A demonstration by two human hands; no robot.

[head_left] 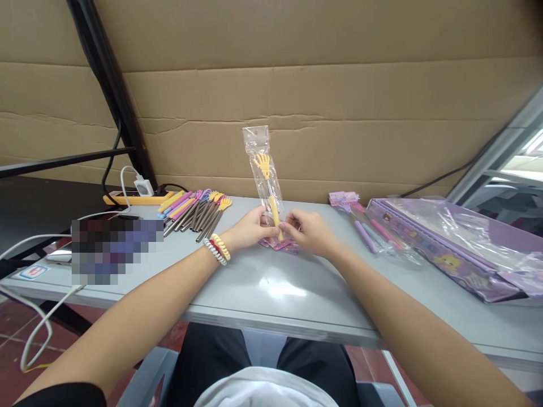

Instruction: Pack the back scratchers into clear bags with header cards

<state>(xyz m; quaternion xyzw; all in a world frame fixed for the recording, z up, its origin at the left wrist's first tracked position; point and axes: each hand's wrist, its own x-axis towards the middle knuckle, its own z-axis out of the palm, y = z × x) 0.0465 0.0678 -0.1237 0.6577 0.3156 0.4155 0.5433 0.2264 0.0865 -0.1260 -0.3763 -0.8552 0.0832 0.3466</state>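
In the head view, the left hand has its fingers closed around the lower part of a clear plastic bag with a hang-hole header. Inside the bag is a slim scratcher with a yellow hand-shaped head, a metal shaft and a yellow handle. The right hand pinches near the handle's lower end, thumb and fingers drawn close together. The scratcher stands nearly upright, its head leaning slightly left, in front of a brown cardboard wall; whether the bag's bottom touches the grey table cannot be told. Pink-and-purple printed cards lie just under the hands. To the left is a pile of metal-shafted scratchers with yellow, pink, purple and blue parts. To the right lie bagged scratchers with purple, blue and pink handles, beside a purple printed box with loose clear plastic on it.
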